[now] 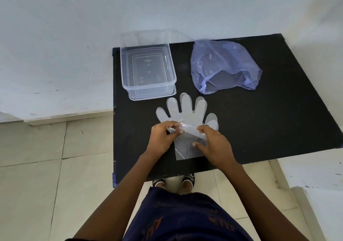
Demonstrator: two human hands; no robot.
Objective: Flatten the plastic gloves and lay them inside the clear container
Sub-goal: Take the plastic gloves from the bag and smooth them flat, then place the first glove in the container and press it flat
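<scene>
A thin clear plastic glove (pixel 185 110) lies spread on the black table (pixel 259 120), its fingers pointing away from me toward the clear container (pixel 148 70). My left hand (pixel 163 136) pinches the glove's palm area at its left side. My right hand (pixel 215 146) rests on the glove's cuff at the right, fingertips pressing the plastic. The container stands open at the back left of the table with nothing visible inside.
A crumpled blue plastic bag (pixel 222 66) lies at the back middle of the table, mouth facing me. The container sits on its lid near the table's left edge. A white wall runs behind, tiled floor lies to the left and below.
</scene>
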